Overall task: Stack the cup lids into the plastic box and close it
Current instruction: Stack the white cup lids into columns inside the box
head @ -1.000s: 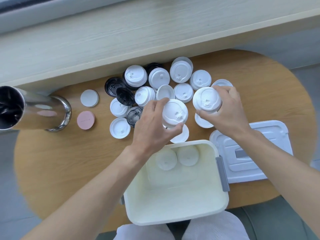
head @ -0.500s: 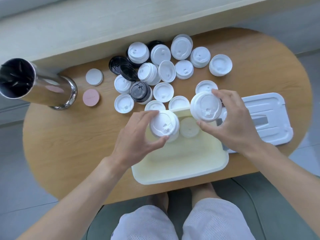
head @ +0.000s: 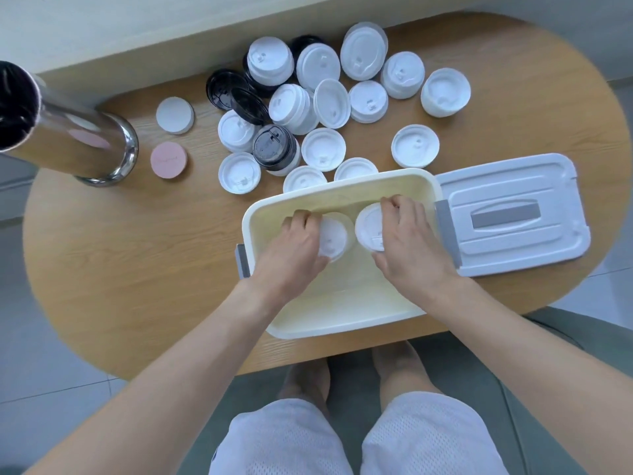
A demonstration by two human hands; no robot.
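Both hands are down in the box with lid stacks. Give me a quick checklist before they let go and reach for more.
1. Left hand grips a white lid stack inside the plastic box: ok.
2. Right hand grips its lid stack inside: ok.
3. Stacks resting on the box floor: cannot tell.
4. Room left in the box: ok.
5. Box lid off, lying on the box's right: ok.
6. Loose lids on table within reach: ok.

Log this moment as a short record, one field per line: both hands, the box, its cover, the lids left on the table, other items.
left hand: grips a white lid stack inside the box
right hand: grips a second white stack inside the box
plastic box: open, at the table's near edge
box cover: off, flat to the box's right
loose lids: many white, a few black, beyond the box
other: steel cylinder, white disc, pink disc
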